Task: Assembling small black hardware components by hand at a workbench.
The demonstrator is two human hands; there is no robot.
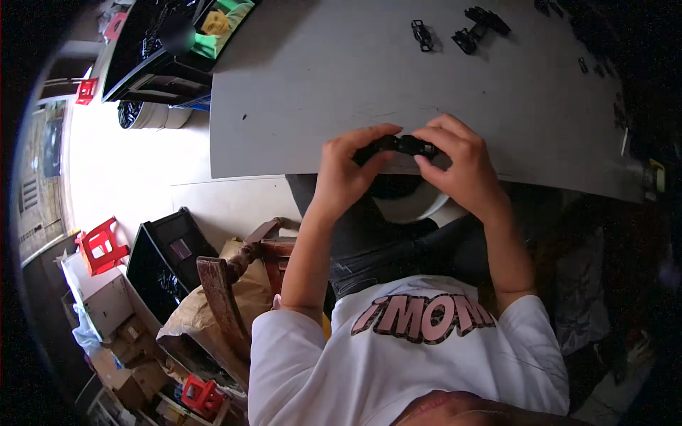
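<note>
Between both hands, just above the table's near edge, is a small black plastic-looking part [408, 145]; its exact kind I cannot make out. My left hand [353, 157] pinches its left end between thumb and fingers. Its right end sits in the grip of my right hand [455, 153], fingers curled over the top and thumb below. The fingers hide much of the piece. Farther off on the grey table [305, 92] lie a black openwork piece [422, 35] and a larger black piece [482, 30] with thick ends.
More small black parts [584, 65] lie along the table's right side. A white round container [426, 206] is below the near edge. To the left stand a wooden chair [220, 284], a black crate [163, 248], a red stool [103, 245] and a bin [153, 116].
</note>
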